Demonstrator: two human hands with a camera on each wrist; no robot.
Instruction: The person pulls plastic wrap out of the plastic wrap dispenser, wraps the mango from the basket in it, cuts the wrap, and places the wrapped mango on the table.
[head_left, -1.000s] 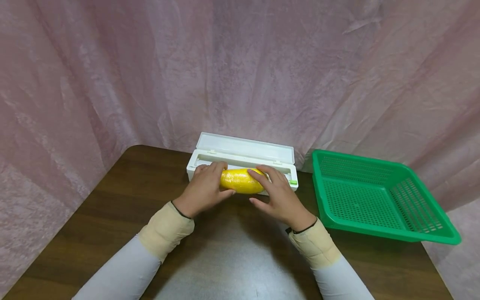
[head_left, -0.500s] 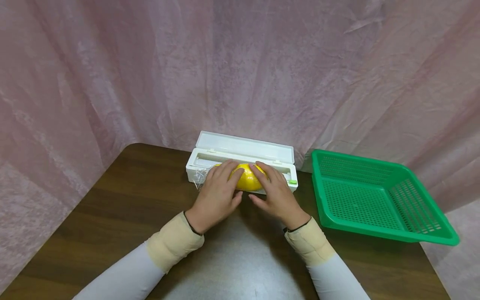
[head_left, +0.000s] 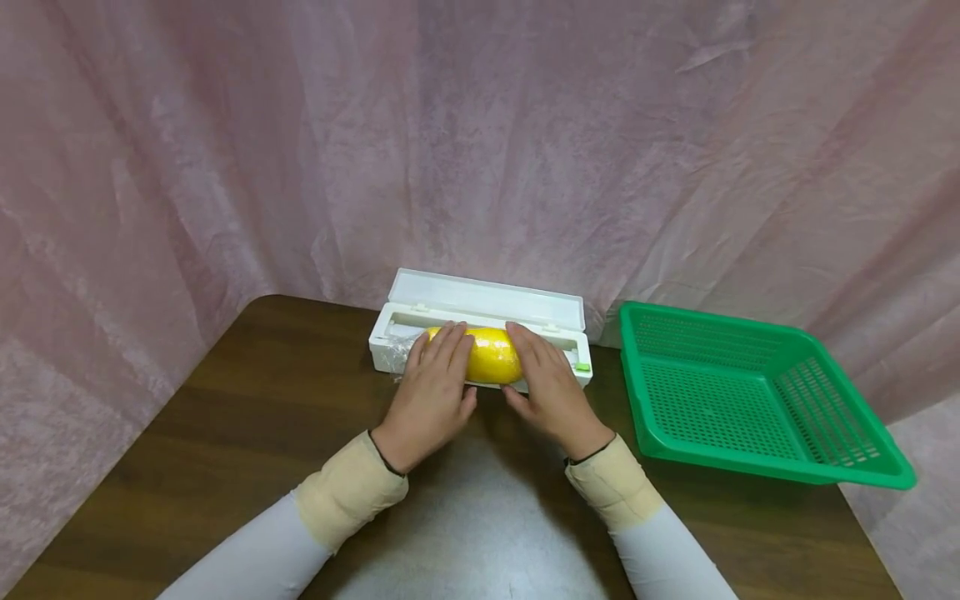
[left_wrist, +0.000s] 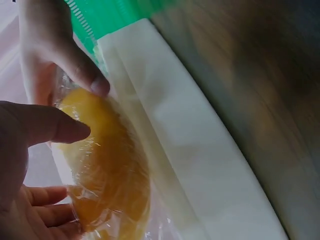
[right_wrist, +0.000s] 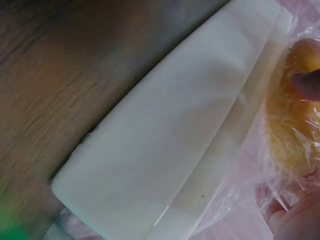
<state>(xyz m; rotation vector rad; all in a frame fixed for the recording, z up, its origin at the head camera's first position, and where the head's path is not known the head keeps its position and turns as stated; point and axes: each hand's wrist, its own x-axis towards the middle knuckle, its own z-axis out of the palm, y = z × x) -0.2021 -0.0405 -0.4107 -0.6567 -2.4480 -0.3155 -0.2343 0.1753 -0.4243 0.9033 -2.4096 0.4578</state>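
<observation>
A long yellow fruit (head_left: 493, 357), tightly wrapped in clear cling film, is held between both hands just in front of a white cling film dispenser (head_left: 480, 385). My left hand (head_left: 429, 387) grips the left part of the fruit, its fingers bent over the top. Around the right end, my right hand (head_left: 551, 383) holds on with its fingers over the top and thumb on the near side. Crumpled film (head_left: 399, 354) sticks out past my left fingers. In the left wrist view, shiny creases run over the wrapped fruit (left_wrist: 112, 155).
The dispenser's lid (head_left: 486, 298) stands raised at the back, and a green slider (head_left: 582, 367) sits at its right end. A green perforated basket (head_left: 750, 462) stands to the right on the brown wooden table (head_left: 285, 417). A pink curtain (head_left: 480, 150) hangs behind.
My left hand has moved right and further over the fruit, closer to my right hand. Loose film now shows left of it. The right hand has barely moved, its fingers straighter.
</observation>
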